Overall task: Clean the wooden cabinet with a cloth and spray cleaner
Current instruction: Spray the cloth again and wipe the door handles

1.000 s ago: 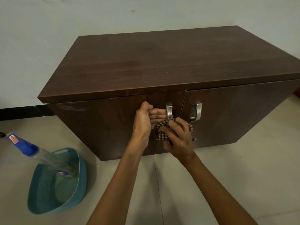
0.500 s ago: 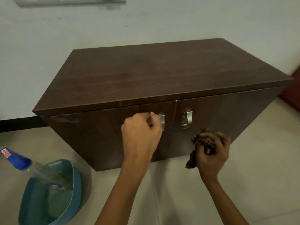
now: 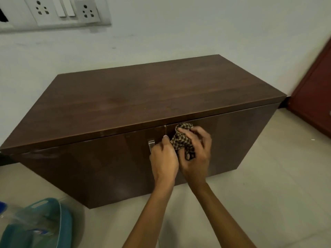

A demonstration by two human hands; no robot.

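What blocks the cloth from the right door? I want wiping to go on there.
Nothing visible does. The right hand holds the cloth against the right door; the left hand is beside it.

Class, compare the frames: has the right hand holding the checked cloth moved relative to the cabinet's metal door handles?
Yes. The right hand with the checked cloth rose leftward, covering the right handle beside the left metal handle.

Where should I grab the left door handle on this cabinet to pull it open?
Probably hook fingers behind the left door handle, coming from the front. It is an upright metal bar near the door's inner edge, by the centre seam. The left hand covers its lower part, so only the top shows.
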